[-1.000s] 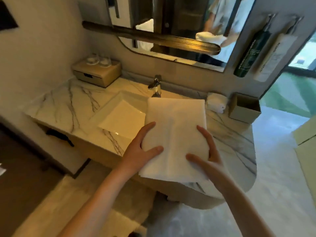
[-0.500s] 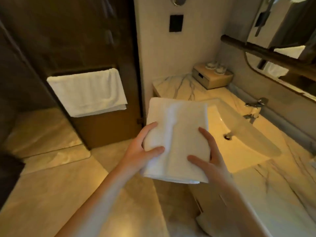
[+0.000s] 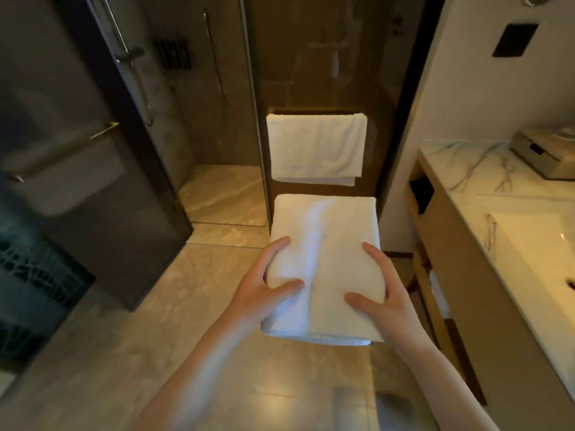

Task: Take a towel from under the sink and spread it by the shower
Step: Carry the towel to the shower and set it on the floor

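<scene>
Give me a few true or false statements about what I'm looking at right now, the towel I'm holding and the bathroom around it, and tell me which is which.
1. The left hand and the right hand both hold the folded towel. True.
2. The folded towel lies spread out on the floor. False: it is folded and held above the floor.
3. A second white towel hangs ahead of the person. True.
4. The marble counter is on the person's left. False: it is on the right.
</scene>
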